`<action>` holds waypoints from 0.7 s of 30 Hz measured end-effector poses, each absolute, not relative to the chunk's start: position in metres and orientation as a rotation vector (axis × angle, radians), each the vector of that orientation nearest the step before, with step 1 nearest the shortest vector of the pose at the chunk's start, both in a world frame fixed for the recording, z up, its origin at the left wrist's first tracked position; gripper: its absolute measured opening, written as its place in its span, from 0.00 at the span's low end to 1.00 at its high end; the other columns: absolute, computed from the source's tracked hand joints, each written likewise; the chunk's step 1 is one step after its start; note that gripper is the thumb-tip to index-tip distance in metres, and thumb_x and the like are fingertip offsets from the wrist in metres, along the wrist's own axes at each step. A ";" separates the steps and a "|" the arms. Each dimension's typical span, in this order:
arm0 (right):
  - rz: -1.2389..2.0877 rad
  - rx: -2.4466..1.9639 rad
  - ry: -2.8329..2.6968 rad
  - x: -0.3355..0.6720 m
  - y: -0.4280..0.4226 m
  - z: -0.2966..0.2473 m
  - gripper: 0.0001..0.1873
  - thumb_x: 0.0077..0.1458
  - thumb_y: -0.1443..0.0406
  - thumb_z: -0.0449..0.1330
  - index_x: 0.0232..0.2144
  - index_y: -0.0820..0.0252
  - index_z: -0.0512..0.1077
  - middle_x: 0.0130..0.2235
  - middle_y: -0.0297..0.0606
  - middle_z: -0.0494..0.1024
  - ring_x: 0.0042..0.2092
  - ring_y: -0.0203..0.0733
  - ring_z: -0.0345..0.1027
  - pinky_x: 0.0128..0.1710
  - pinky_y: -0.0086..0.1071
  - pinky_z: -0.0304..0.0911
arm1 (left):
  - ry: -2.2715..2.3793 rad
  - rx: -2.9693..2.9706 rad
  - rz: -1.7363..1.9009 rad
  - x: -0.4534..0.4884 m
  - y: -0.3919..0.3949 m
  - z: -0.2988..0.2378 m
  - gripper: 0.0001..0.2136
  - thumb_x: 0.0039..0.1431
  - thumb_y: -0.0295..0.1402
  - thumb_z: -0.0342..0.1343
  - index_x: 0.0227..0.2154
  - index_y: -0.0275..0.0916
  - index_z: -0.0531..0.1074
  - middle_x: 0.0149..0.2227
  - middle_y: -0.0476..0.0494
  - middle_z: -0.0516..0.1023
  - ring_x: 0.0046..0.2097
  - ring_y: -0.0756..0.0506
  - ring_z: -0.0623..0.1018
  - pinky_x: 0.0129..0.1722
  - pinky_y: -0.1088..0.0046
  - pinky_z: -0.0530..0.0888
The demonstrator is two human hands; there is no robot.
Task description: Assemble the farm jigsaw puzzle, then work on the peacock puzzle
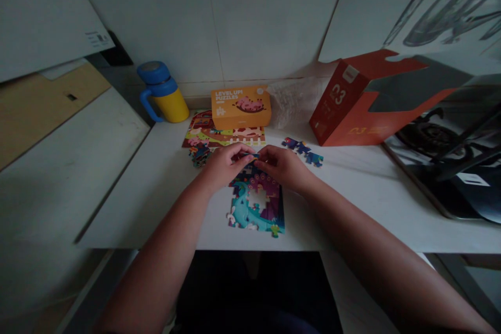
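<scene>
Over the top of a partly joined jigsaw puzzle [242,209], my left hand [227,164] and my right hand [284,167] meet, their fingers closed on one small puzzle piece [254,155]. The joined part shows a teal creature and purple shapes, with a gap in its middle where the white table shows through. Its upper end is partly hidden by my hands. A heap of loose pieces [199,154] lies left of my left hand. Beyond my right hand are several dark blue pieces [301,147] in a slanting row.
Behind my hands an orange puzzle box [240,109] stands on a farm picture sheet [225,138]. Clear plastic wrap [293,102] and a large open red box [352,109] are to the right. A blue and yellow jug [164,94] stands back left. The white table [156,209] meets the wall behind.
</scene>
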State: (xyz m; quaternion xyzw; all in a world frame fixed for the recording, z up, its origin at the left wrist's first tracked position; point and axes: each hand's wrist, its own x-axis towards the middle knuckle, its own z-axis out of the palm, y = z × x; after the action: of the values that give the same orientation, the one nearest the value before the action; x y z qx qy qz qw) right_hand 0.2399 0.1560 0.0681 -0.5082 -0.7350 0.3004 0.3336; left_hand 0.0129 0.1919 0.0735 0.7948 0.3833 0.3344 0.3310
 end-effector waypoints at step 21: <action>0.545 -1.554 -2.286 0.248 0.156 0.070 0.07 0.65 0.60 0.63 0.39 0.55 0.81 0.32 0.37 0.84 0.31 0.42 0.73 0.30 0.33 0.53 | 1.173 2.190 0.728 0.013 0.205 0.049 0.05 0.65 0.30 0.62 0.41 0.45 0.81 0.40 0.46 0.85 0.40 0.41 0.81 0.44 0.63 0.75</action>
State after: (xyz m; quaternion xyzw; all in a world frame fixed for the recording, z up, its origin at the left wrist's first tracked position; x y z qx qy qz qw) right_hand 0.2480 0.1560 0.0697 -0.5442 -0.8008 0.1910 0.1612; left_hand 0.0130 0.2047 0.0489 0.8138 0.4359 0.2704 0.2730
